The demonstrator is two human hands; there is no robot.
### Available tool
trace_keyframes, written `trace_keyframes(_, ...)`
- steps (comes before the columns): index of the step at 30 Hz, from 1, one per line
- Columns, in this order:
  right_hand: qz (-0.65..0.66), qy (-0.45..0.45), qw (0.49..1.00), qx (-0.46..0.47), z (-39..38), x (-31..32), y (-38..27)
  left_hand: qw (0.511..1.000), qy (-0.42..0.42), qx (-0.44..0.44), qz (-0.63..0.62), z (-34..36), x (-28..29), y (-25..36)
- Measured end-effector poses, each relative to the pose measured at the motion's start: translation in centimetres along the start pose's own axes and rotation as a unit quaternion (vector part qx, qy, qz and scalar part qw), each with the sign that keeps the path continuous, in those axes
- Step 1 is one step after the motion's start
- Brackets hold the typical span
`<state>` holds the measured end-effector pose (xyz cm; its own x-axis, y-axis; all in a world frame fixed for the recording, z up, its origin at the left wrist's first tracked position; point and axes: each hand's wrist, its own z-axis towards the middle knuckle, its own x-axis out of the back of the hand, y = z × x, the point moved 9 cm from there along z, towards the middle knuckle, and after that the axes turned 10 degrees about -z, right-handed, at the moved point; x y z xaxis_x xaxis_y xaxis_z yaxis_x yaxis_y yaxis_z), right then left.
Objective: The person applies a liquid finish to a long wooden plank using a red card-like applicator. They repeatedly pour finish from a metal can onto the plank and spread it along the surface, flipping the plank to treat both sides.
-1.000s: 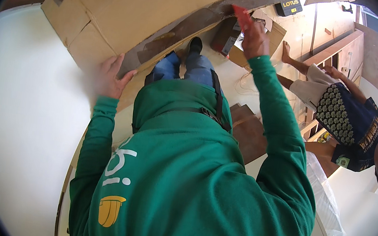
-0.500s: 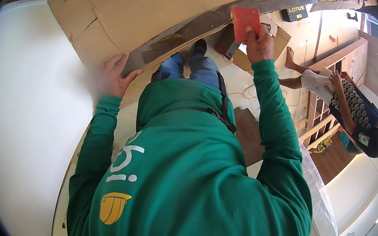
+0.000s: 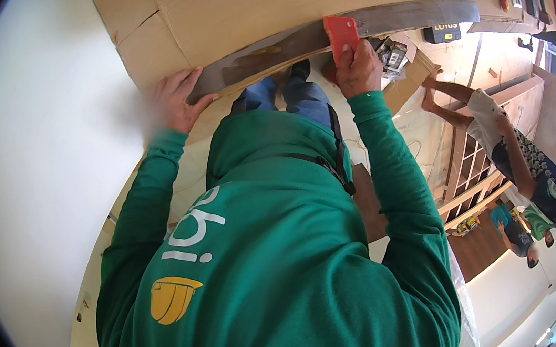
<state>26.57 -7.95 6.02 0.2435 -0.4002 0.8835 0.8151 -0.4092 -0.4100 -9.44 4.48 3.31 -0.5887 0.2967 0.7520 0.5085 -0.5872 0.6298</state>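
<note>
A red flat plastic spreader [image 3: 341, 37] is pinched in my right hand [image 3: 360, 70], its far edge against or just over the long dark grey strip [image 3: 294, 40]. That strip runs along the near edge of the cardboard-covered work surface [image 3: 214, 16], with brownish smears on its left part. My left hand [image 3: 179, 100] grips the strip's left end, fingers on top and thumb at the near edge. Part of that hand is blurred.
A white panel [image 3: 48, 124] stands to my left. Beyond my right hand are an open cardboard box [image 3: 411, 79] with small packages and a dark toolbox [image 3: 442, 33]. A barefoot person [image 3: 517, 144] is at the right beside wooden shelving [image 3: 462, 168]; other people show farther back.
My right hand has turned and brought the red spreader left and down to the grey strip. My left hand stays at the strip's end. More people show at the right.
</note>
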Motion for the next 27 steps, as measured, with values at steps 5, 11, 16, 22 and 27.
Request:
trace_keyframes(5, 0.05, -0.08, 0.993, 0.064, -3.1, -1.8, -5.8, 1.0, 0.0, 0.005, 0.011, -2.6, 1.1, -0.6)
trace_keyframes(11, 0.035, -0.095, 0.987, 0.126, -5.0, 0.9, -12.1, 0.999, 0.028, 0.027, -0.002, -6.9, 3.7, -2.7)
trace_keyframes(16, -0.043, -0.047, 0.967, 0.247, -5.3, 1.3, -14.8, 0.998, 0.04, 0.038, -0.022, -8.3, 5.3, -4.4)
trace_keyframes(22, -0.066, -0.031, 0.95, 0.303, -5.6, -0.3, -15.4, 0.998, 0.03, 0.048, -0.024, -7.3, 4.7, -4.3)
trace_keyframes(27, -0.081, -0.065, 0.942, 0.319, -6.5, -0.2, -12.8, 0.998, 0.014, 0.067, -0.008, -6.6, 4.4, -3.8)
